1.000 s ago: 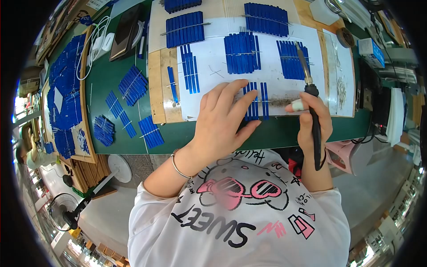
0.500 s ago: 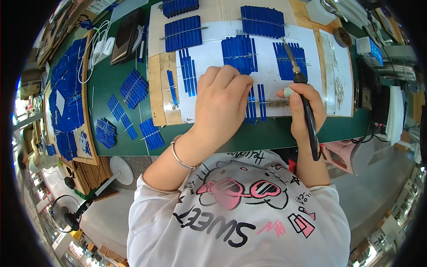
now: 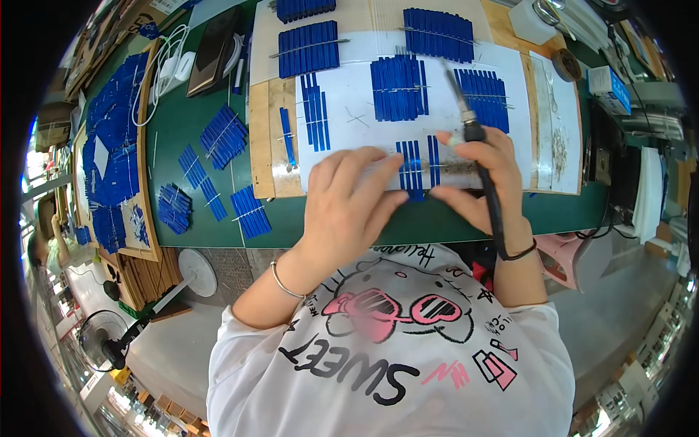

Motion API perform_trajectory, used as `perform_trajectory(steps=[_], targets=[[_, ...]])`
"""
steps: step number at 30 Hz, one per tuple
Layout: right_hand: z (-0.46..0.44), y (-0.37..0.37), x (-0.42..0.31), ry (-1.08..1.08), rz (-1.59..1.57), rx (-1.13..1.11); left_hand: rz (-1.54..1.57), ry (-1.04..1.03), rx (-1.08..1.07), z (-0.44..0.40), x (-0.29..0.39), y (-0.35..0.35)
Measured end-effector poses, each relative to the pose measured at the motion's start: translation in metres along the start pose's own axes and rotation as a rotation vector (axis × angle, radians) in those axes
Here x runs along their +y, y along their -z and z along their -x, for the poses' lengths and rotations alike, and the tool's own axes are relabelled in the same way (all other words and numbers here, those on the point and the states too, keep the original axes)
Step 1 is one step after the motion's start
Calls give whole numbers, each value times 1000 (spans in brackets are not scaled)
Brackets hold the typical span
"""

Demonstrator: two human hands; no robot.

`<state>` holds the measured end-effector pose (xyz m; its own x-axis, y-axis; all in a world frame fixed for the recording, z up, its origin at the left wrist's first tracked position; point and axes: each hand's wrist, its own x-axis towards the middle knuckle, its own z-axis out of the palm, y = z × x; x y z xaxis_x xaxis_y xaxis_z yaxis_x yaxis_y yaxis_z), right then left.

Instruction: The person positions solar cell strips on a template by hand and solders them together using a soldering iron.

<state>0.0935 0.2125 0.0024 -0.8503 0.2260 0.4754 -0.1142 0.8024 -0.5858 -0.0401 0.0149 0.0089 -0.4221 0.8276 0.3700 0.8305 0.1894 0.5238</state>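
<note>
Several narrow blue strips lie side by side on the white sheet near the board's front edge, with a thin wire across them. My left hand is at their left side, thumb and index finger apart, the tips close to the strips; whether they touch is unclear. In my right hand is a soldering iron, its metal tip pointing up and away over the sheet. The thumb and a fingertip of that hand come close to the right-hand strips. A pale wrap covers one right fingertip.
Bundles of blue strips lie on the sheet, with more bundles on the green table. A solder spool stands at the back right. White cables and a dark phone-like device are at the back left.
My left hand has moved left and toward me, uncovering the strips and loose wires on the sheet. My right hand has brought the soldering iron slightly left, its thumb now beside the strips.
</note>
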Motion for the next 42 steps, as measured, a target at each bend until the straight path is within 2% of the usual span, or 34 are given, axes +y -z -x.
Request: perform_trajectory(steps=[1,3,7,37,40,42], targets=[[-3,0,-3,-1,-1,-1,-47,-25,-56,6,2,2],[-9,-5,-9,0,-49,-184,-113,-56,-117,13,3,2],[-12,-10,-12,19,41,-210,-182,-63,-164,17,2,-1],[-9,-10,-9,35,72,-193,-146,-52,-194,9,5,2],[-8,-4,-9,-14,57,-184,-124,-49,-212,7,6,6],[-4,3,-1,-20,66,-143,10,39,-221,0,8,11]])
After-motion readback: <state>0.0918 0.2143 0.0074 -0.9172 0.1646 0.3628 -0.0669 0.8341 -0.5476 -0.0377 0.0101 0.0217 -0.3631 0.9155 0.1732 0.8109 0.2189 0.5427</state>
